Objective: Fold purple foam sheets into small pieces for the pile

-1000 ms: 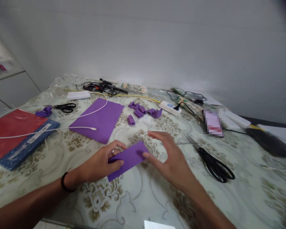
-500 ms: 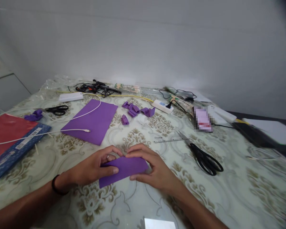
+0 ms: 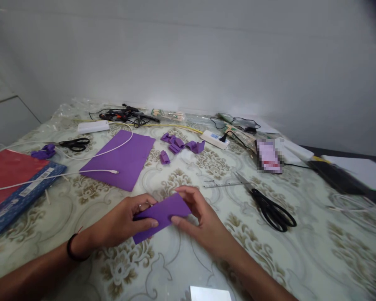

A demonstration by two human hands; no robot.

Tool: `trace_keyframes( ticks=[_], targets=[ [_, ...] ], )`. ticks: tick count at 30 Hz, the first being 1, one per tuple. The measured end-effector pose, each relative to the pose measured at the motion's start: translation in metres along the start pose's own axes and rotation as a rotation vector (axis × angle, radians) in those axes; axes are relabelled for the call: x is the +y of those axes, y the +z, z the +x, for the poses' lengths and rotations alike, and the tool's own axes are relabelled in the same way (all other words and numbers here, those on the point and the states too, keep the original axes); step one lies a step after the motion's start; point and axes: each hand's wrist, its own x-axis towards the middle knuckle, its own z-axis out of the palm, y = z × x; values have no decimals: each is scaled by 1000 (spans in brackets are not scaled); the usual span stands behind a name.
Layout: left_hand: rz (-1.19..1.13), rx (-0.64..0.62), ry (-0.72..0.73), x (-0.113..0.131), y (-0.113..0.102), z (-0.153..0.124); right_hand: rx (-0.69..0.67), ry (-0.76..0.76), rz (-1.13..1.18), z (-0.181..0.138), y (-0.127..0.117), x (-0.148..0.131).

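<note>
A folded piece of purple paper (image 3: 171,211) is held above the table, tilted with its right end higher. My left hand (image 3: 120,221) pinches its left part, thumb on the front face and fingers behind, partly hidden. At the right end, my right hand (image 3: 205,221) has its thumb against the paper's lower edge and its fingers at the top corner. Beyond the hands lie larger purple sheets (image 3: 120,163) and several small folded purple pieces (image 3: 176,144).
Black-handled scissors (image 3: 271,211) lie on the right by a clear ruler (image 3: 222,184). Toward the left are a red-and-blue pack (image 3: 28,188), a white cable (image 3: 90,172) and smaller scissors (image 3: 75,144). A power strip (image 3: 214,139) and a phone (image 3: 268,156) sit farther back.
The purple paper has tilted, its right end rising. My right hand's fingers have moved from the middle of the top edge toward the right corner, and its thumb has shifted up.
</note>
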Motion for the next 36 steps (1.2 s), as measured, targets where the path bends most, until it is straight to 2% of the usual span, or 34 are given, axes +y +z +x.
trace_keyframes(
  ticks=[2, 7, 11, 16, 26, 31, 36],
  targets=[
    [-11, 50, 6, 0, 1, 1, 26, 45, 37, 3, -1, 2],
    [45, 96, 61, 1, 1, 2, -6, 22, -124, 10, -3, -2],
    [162, 58, 36, 6, -1, 2, 16, 43, -141, 10, -1, -5],
    [121, -97, -158, 12, 2, 1, 5, 60, -150, 9, 3, -5],
    [79, -49, -152, 20, 3, -2, 4, 65, -143, 8, 4, -7],
    [41, -60, -170, 19, 4, -2, 13, 72, -66, 7, 6, -4],
    [-126, -63, -190, 16, 12, -9, 53, 115, 196, 3, 14, -4]
  ],
)
